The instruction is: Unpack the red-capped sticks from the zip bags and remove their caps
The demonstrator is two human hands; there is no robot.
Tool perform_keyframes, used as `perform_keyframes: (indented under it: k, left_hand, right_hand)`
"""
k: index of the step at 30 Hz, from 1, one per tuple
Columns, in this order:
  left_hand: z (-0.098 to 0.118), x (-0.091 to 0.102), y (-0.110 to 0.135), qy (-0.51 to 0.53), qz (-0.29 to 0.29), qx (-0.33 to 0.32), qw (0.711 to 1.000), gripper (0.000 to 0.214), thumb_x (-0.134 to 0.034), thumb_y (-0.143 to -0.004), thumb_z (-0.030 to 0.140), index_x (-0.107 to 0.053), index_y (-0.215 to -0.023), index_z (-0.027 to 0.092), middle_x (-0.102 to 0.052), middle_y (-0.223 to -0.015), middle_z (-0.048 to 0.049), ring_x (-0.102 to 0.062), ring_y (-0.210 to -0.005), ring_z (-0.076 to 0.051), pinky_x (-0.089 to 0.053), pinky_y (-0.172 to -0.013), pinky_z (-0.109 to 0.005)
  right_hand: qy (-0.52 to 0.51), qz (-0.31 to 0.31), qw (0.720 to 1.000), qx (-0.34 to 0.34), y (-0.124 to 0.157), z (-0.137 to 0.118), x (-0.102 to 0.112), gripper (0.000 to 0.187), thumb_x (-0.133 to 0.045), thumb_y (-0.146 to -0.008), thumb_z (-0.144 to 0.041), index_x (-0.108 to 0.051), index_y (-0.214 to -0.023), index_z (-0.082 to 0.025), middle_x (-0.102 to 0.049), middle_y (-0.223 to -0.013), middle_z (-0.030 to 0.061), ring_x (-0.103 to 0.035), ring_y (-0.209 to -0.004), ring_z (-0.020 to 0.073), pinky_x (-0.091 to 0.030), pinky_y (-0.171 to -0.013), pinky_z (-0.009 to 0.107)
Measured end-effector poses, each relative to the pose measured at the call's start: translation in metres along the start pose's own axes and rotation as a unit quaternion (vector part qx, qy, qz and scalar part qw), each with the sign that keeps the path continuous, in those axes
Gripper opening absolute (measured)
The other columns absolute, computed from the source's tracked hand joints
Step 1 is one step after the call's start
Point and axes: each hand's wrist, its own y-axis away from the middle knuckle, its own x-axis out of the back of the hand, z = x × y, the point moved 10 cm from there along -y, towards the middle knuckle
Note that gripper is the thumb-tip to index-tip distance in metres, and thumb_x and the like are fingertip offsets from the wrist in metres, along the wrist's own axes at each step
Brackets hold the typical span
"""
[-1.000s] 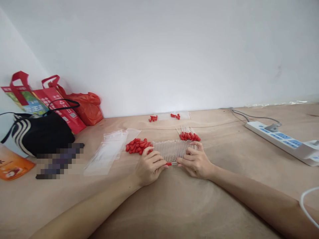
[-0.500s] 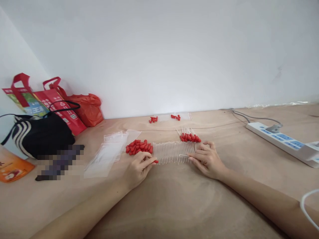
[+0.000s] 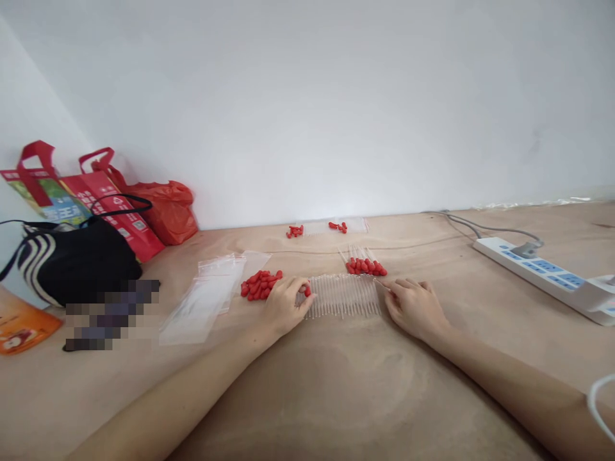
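Between thumb and index finger my left hand [image 3: 289,304] pinches a red rubber bulb [image 3: 308,291] at the left end of a row of clear thin tubes [image 3: 343,296]. Just left of that hand lies a heap of loose red rubber bulbs [image 3: 259,285]. My right hand [image 3: 417,308] is at the row's right end, its fingertips closed on a clear thin tube [image 3: 380,283], mostly hidden by the fingers. Behind the row lie several droppers [image 3: 366,266], clear tubes with red bulbs fitted, their bulbs toward me.
Clear zip bags [image 3: 204,301] lie to the left. Farther back are a filled bag [image 3: 317,226] and small red bulbs [image 3: 295,231]. A power strip [image 3: 542,272] stands right. A black bag [image 3: 81,262] and red bags [image 3: 166,208] are at left by the wall.
My left hand has moved up and right with the red bulb, now over the row's left end. My right hand has drawn slightly right, and the tube's end has moved away from the row's middle.
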Motion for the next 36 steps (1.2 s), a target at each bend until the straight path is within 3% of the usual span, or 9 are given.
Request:
perform_keyframes:
  k: [5, 9, 17, 21, 25, 31, 36]
  left_hand:
    - [0.006, -0.001, 0.004, -0.021, 0.000, -0.012, 1.000, 0.022, -0.055, -0.074, 0.038, -0.054, -0.082, 0.018, -0.059, -0.073, -0.0016, -0.054, -0.072, -0.017, -0.039, -0.071, -0.033]
    - [0.013, -0.005, -0.007, -0.028, -0.013, -0.021, 0.999, 0.017, -0.055, -0.075, 0.034, -0.056, -0.080, 0.018, -0.061, -0.079, -0.0028, -0.053, -0.079, -0.020, -0.037, -0.073, -0.035]
    - [0.045, -0.060, -0.070, -0.008, -0.112, -0.035, 0.993, 0.022, -0.061, -0.070, 0.036, -0.057, -0.084, 0.019, -0.062, -0.087, -0.0030, -0.052, -0.089, -0.022, -0.037, -0.078, -0.037]
    - [0.053, -0.080, -0.089, -0.016, -0.118, -0.028, 0.993, 0.029, -0.060, -0.069, 0.043, -0.057, -0.085, 0.019, -0.061, -0.085, -0.0040, -0.053, -0.087, -0.023, -0.037, -0.077, -0.038]
    - [0.057, -0.089, -0.095, -0.006, -0.107, -0.031, 0.994, 0.022, -0.061, -0.069, 0.039, -0.056, -0.077, 0.019, -0.062, -0.075, -0.0014, -0.055, -0.078, -0.021, -0.038, -0.075, -0.037]
    - [0.055, -0.080, -0.097, 0.002, -0.054, -0.023, 0.998, 0.008, -0.051, -0.077, 0.022, -0.056, -0.073, 0.018, -0.063, -0.075, -0.0017, -0.057, -0.077, -0.018, -0.039, -0.076, -0.035]
    - [0.043, -0.039, -0.076, 0.014, 0.019, -0.021, 0.999, 0.013, -0.046, -0.082, 0.022, -0.057, -0.085, 0.017, -0.064, -0.085, -0.0045, -0.058, -0.082, -0.017, -0.042, -0.078, -0.033]
  right_hand:
    - [-0.037, -0.003, 0.999, 0.021, 0.000, -0.012, -0.007, 0.031, -0.035, -0.082, -0.033, -0.057, -0.102, -0.022, -0.062, -0.092, 0.0070, -0.051, -0.089, 0.0211, -0.029, -0.073, 0.035]
    - [-0.053, 0.012, 0.998, 0.044, 0.001, -0.014, -0.010, 0.035, -0.033, -0.084, -0.037, -0.054, -0.109, -0.022, -0.058, -0.103, 0.0085, -0.049, -0.096, 0.0227, -0.031, -0.076, 0.040]
    - [-0.064, -0.008, 0.997, 0.050, -0.002, -0.009, -0.018, 0.038, -0.028, -0.087, -0.039, -0.050, -0.114, -0.024, -0.056, -0.110, 0.0077, -0.047, -0.101, 0.0220, -0.030, -0.083, 0.043]
    - [-0.101, -0.010, 0.995, 0.014, -0.005, 0.001, -0.016, 0.037, -0.027, -0.088, -0.038, -0.054, -0.108, -0.024, -0.058, -0.106, 0.0064, -0.048, -0.100, 0.0217, -0.030, -0.082, 0.043]
    - [-0.131, 0.021, 0.991, -0.017, -0.009, 0.012, -0.009, 0.034, -0.028, -0.087, -0.037, -0.059, -0.097, -0.025, -0.062, -0.094, 0.0049, -0.051, -0.091, 0.0207, -0.030, -0.079, 0.041]
    - [-0.148, 0.046, 0.987, -0.049, -0.011, 0.023, -0.007, 0.032, -0.032, -0.086, -0.037, -0.061, -0.086, -0.025, -0.064, -0.084, 0.0029, -0.052, -0.084, 0.0199, -0.030, -0.075, 0.038]
    - [-0.165, 0.129, 0.978, -0.004, -0.009, 0.018, 0.012, 0.027, -0.038, -0.084, -0.036, -0.062, -0.086, -0.023, -0.064, -0.081, 0.0034, -0.052, -0.080, 0.0183, -0.030, -0.072, 0.033]
